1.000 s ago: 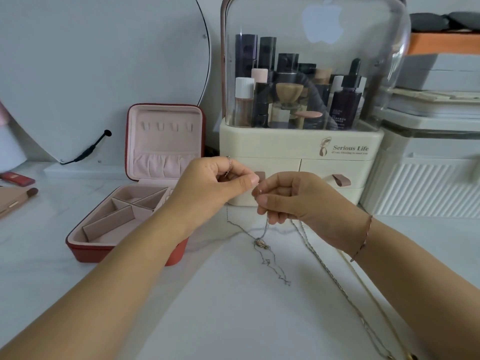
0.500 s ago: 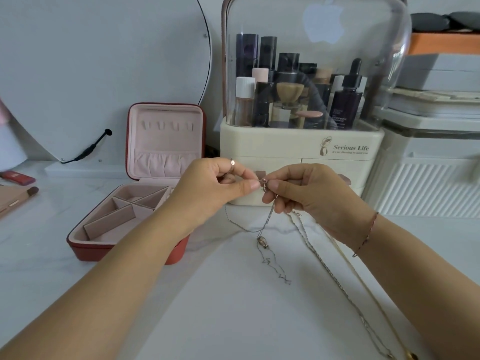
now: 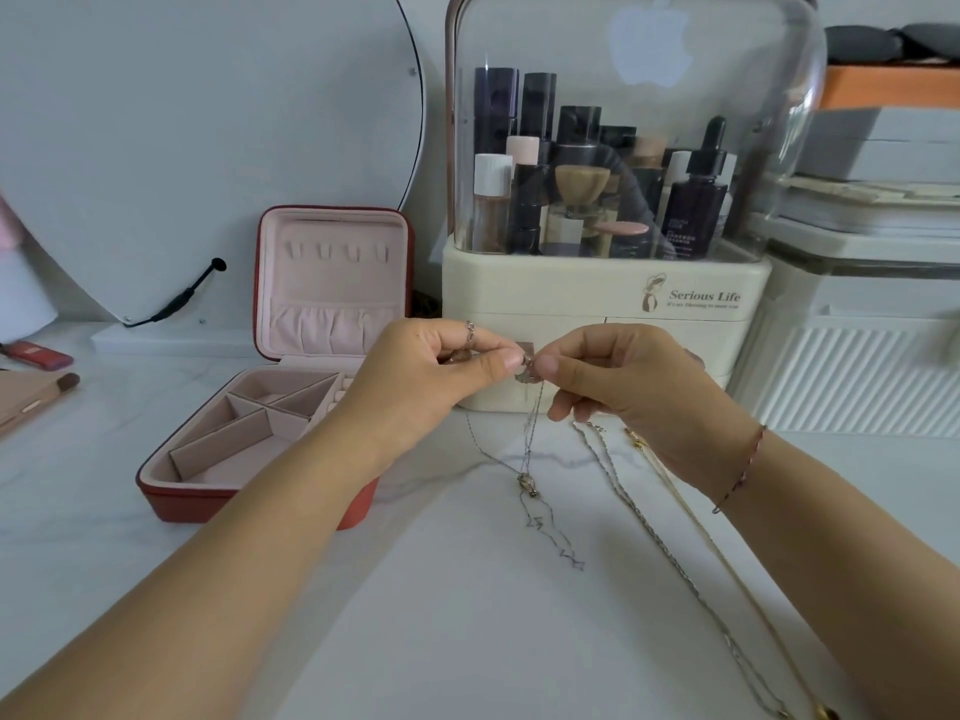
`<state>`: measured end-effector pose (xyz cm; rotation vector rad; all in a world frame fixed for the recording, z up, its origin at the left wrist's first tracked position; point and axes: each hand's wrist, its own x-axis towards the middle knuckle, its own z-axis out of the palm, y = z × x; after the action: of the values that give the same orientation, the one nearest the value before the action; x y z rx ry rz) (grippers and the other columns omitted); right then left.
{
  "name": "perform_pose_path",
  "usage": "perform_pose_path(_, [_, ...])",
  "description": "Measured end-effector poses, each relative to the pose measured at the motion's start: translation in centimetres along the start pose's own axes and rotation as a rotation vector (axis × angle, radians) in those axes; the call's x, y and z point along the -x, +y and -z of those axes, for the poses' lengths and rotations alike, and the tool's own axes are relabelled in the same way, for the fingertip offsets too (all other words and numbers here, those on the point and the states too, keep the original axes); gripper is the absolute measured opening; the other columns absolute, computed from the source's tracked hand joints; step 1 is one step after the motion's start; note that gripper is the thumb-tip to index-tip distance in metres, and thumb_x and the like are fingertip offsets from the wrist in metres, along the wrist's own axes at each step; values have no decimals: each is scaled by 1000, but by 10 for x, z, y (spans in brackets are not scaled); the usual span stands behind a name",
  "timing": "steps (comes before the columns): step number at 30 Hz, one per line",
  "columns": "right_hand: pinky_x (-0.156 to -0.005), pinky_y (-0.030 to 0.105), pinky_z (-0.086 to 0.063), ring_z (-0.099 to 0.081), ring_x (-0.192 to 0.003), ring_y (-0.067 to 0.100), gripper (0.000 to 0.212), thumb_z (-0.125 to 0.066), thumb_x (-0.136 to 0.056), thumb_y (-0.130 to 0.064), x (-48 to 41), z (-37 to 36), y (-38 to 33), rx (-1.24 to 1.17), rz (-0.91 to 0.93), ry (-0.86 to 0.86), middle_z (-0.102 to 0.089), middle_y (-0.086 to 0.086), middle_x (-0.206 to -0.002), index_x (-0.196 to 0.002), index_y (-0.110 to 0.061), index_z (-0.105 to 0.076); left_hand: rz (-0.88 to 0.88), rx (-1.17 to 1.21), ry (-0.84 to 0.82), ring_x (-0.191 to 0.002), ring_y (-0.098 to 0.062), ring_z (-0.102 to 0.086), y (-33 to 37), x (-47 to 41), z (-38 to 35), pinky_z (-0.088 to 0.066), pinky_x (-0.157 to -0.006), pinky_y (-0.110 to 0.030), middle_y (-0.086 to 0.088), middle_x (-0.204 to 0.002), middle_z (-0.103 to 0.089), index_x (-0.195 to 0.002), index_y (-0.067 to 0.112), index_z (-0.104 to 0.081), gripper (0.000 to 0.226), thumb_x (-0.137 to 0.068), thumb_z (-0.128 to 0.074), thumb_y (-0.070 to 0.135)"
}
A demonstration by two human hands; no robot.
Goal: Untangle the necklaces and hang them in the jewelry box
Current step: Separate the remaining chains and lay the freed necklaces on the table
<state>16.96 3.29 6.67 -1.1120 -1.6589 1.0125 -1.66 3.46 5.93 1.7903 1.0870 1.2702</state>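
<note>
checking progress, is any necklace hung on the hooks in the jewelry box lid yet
No: the small pink hooks in the lid of the open red jewelry box are bare, and the thin chain necklaces lie on the white tabletop.

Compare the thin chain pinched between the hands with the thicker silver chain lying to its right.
The thin chain hangs from the pinch of the left hand and right hand; the thicker chain lies flat on the table. The thin chain carries a small pendant and a kinked tail; the thicker chain runs fairly straight toward the lower right. Both look silver, and neither hangs in the jewelry box yet.
</note>
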Motion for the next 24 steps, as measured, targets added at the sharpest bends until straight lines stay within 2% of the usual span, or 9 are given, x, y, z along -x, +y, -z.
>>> perform_pose_path(3, [-61, 21, -45, -59, -58, 10, 9, -70, -83, -17, 0, 1, -2, -51, -42, -17, -69, 7, -71, -82, -8, -71, 12, -3, 8, -97, -31, -65, 0, 0, 0, -49, -94, -38, -13, -91, -73, -84, 25, -77, 6, -79, -73, 26])
perform_pose_path(6, [-63, 25, -42, -56, -58, 11, 9, -66, -84, -17, 0, 1, -4, -115, -74, -70, -67, 7, -82, -82, -9, -68, 16, -15, 1, -93, -38, -64, 1, 1, -1, -47, -95, -45, -25, -94, -68, -81, 28, -77, 5, -77, -74, 28])
perform_pose_path(9, [-64, 28, -39, -52, -56, 12, 10, -61, -90, -13, 1, 0, -4, -145, -95, -88, -63, 6, -80, -84, -7, -66, 20, -8, 7, -92, -42, -62, 2, 1, -1, -46, -96, -46, -27, -96, -67, -80, 32, -76, 6, -75, -75, 29])
perform_pose_path(11, [-65, 29, -38, -51, -57, 13, 11, -59, -91, -13, 1, 0, -4, -145, -98, -87, -62, 4, -79, -82, -8, -64, 23, 10, 8, -92, -37, -65, 2, 0, -1, -48, -95, -42, -23, -94, -70, -78, 30, -77, 4, -75, -75, 27])
perform_pose_path(14, [-65, 29, -38, -51, -57, 13, 12, -59, -91, -13, 2, 1, -4, -145, -89, -91, -63, 4, -79, -81, -8, -63, 32, 51, 11, -94, -18, -68, 2, 0, -1, -50, -92, -26, -2, -88, -75, -81, 26, -76, 6, -77, -74, 21])
perform_pose_path(17, [-61, 26, -41, -53, -55, 12, 11, -60, -91, -14, 1, 0, -2, -116, -73, -89, -66, 6, -82, -87, -5, -63, 35, 71, 4, -91, -5, -68, 3, 0, -2, -49, -87, -14, 7, -87, -75, -84, 22, -76, 7, -78, -73, 20])
perform_pose_path(21, [-51, 19, -43, -56, -51, 12, 5, -62, -89, -7, 0, -4, 1, -94, -60, -94, -70, 8, -79, -89, -3, -63, 45, 79, 18, -91, -4, -68, 2, -1, -3, -50, -87, -16, 6, -87, -75, -84, 21, -76, 6, -79, -73, 20])
perform_pose_path(24, [-50, 19, -44, -57, -49, 13, 12, -65, -86, -2, -1, -6, 4, -66, -40, -81, -69, 8, -76, -95, 3, -60, 54, 73, 25, -91, -6, -68, 1, -1, -2, -50, -87, -18, 6, -87, -75, -85, 20, -76, 7, -79, -73, 21])
